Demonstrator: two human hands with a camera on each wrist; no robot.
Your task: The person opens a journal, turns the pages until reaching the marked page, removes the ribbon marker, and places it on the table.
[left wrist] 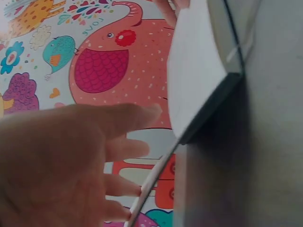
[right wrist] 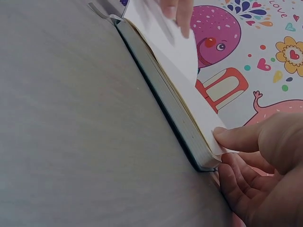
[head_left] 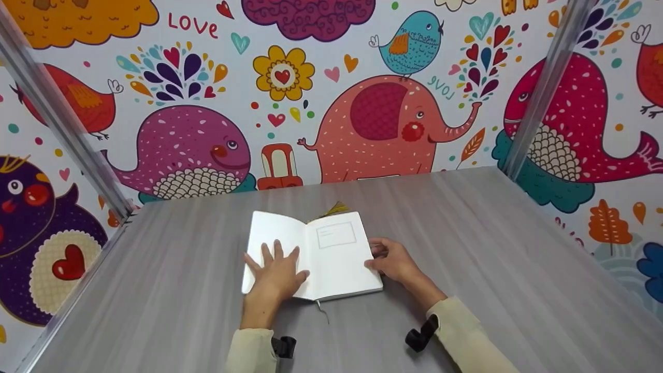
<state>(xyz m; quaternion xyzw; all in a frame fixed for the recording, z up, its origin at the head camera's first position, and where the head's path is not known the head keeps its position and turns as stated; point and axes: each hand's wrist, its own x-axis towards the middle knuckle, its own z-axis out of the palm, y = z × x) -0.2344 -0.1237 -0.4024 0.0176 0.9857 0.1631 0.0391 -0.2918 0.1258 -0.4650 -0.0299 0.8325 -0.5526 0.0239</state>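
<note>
An open notebook (head_left: 342, 264) lies on the table, with a faint printed box near the top of its right page. My left hand (head_left: 277, 277) rests with spread fingers on the white left side. In the left wrist view, the fingers (left wrist: 120, 184) of that hand reach over the tilted cover. At the right edge, my right hand (head_left: 396, 261) pinches the notebook's pages. The right wrist view shows the thumb (right wrist: 236, 138) on top of the page and curled fingers beside and below the page corner. A thin grey ribbon (head_left: 323, 311) hangs from the bottom of the spine.
A gold-olive tasselled thing (head_left: 336, 208) pokes out behind the notebook's top edge. The grey wood-grain table (head_left: 456, 217) meets patterned walls (head_left: 290, 31) at the back and sides. A black strap (head_left: 422, 334) is on the right sleeve, another black strap (head_left: 284, 347) on the left.
</note>
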